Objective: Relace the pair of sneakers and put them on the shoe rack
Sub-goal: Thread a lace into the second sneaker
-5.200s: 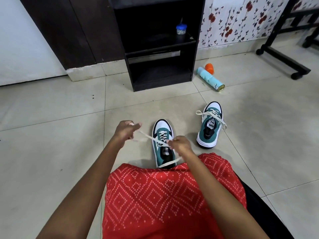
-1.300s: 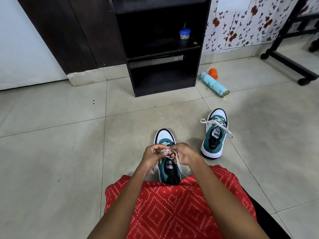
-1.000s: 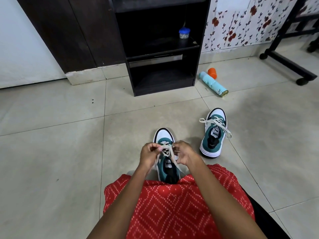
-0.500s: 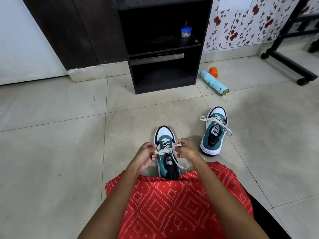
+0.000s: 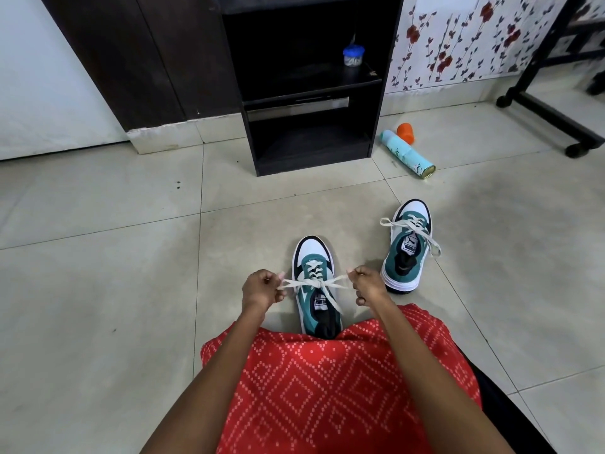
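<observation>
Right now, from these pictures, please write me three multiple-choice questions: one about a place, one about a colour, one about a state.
1. Where is the small clear jar with a blue lid?
A. on the floor tiles
B. on a shelf inside the black wooden shoe rack
C. on top of that rack

2. What colour is the loose plastic cap beside the lying light-blue spray can?
A. orange
B. green
C. black

3. How is the white lace of the nearer teal-and-white sneaker?
A. hanging untouched
B. out of all eyelets
C. pulled sideways by both hands

Answers: 1 B, the jar stands on the inner shelf; 2 A, the cap is orange; 3 C, the left hand and the right hand each pinch a loop.
</observation>
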